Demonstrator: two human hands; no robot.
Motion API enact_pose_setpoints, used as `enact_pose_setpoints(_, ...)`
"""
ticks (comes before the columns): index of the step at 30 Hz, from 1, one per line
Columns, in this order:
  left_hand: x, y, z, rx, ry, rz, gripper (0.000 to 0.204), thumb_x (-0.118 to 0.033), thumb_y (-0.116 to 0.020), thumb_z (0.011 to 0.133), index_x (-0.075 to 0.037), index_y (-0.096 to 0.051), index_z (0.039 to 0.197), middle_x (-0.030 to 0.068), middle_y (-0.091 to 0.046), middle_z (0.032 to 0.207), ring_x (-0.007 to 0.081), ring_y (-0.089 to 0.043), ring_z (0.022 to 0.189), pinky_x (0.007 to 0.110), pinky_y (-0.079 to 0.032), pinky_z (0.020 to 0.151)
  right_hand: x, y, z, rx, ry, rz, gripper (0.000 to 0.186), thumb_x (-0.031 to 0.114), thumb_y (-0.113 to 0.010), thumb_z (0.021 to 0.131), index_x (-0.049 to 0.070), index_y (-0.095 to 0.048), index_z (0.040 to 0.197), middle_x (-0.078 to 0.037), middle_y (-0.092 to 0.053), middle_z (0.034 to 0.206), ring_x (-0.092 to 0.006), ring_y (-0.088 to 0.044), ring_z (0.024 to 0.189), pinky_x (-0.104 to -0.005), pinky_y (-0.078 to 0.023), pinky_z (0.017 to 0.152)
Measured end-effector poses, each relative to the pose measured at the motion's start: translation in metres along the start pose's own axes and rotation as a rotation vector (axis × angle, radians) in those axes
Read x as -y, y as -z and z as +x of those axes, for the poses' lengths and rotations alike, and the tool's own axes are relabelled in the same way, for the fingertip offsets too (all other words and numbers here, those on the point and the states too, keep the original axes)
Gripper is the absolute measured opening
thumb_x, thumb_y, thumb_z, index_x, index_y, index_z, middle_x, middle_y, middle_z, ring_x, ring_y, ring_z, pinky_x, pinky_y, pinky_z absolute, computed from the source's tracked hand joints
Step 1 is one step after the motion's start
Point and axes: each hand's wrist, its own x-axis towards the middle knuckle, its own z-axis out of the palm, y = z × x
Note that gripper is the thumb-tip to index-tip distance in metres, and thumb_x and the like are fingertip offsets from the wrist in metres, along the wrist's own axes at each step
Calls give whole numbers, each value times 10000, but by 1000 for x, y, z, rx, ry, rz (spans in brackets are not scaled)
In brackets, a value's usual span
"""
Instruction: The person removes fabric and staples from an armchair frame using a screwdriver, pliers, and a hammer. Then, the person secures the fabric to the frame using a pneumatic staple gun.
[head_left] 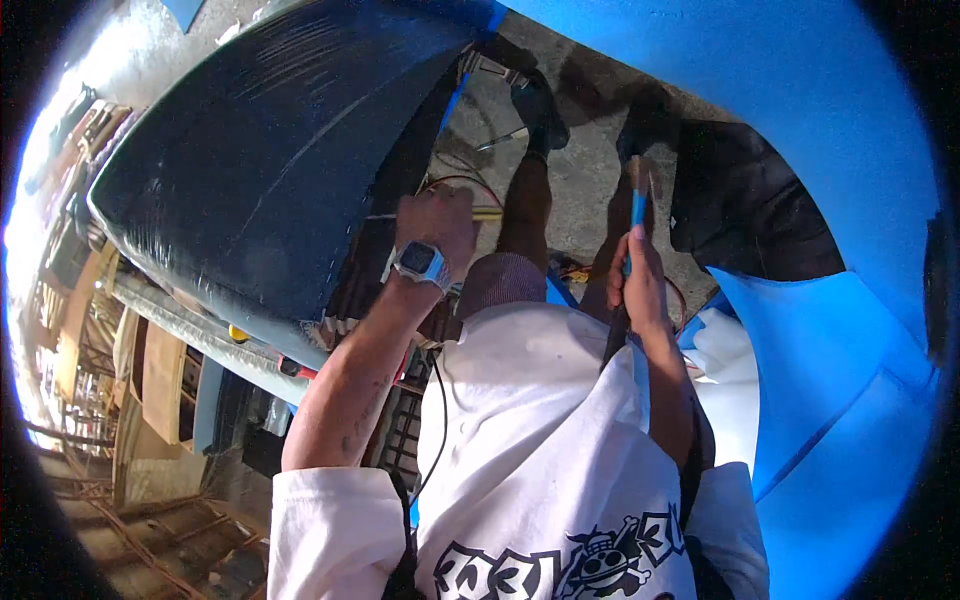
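Observation:
My left hand [440,225], with a watch on its wrist, is closed in a fist beside the edge of a large dark panel wrapped in clear film [250,150]. From it a yellow striped handle [487,213] sticks out to the right and a thin rod to the left, like a screwdriver. My right hand [640,285] wraps round a long tool with a blue shaft [638,208] in front of my right leg. Its far end is brownish; the kind of head is unclear. A dark length below the hand may be its grip.
Large blue sheet-like surfaces [830,400] curve around the right side, with a dark fabric piece [745,200] beside them. Cables and small tools lie on the concrete floor [590,225] around my feet. Wooden frames and boards [160,380] are stacked at the left.

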Motion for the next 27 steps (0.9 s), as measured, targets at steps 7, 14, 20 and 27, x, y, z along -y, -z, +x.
enact_pose_setpoints(7, 20, 18, 1, -237, 55, -410, 209, -219, -627, 734, -81, -593, 888, 142, -609, 828, 318, -605, 740, 421, -486, 623, 11, -13, 1, -52, -79, -69, 454, 518, -342, 898, 101, -417, 735, -4, -364, 473, -105, -367, 351, -241, -297, 332)
enact_pose_setpoints(14, 32, 18, -4, -357, 55, -588, 236, -194, -650, 709, -80, -604, 911, 144, -621, 846, 323, -609, 750, 402, -499, 638, 6, -36, 7, -67, -46, -130, 452, 508, -356, 899, 95, -428, 729, -6, -362, 470, -108, -373, 350, -243, -300, 334)
enact_pose_setpoints(20, 50, 7, -3, -583, -17, -727, 194, -212, -621, 723, -62, -596, 842, 163, -614, 750, 338, -605, 729, 430, -487, 624, -2, -53, 10, -46, -33, -141, 444, 498, -359, 902, 96, -431, 728, -10, -366, 468, -113, -374, 348, -245, -300, 336)
enact_pose_setpoints(27, 57, 19, -6, -536, -20, -839, 193, -156, -635, 714, -37, -583, 857, 176, -600, 755, 358, -585, 733, 397, -468, 615, 42, -64, -17, -21, 238, -101, 429, 492, -309, 916, 102, -410, 769, -6, -353, 486, -106, -348, 345, -232, -289, 330)
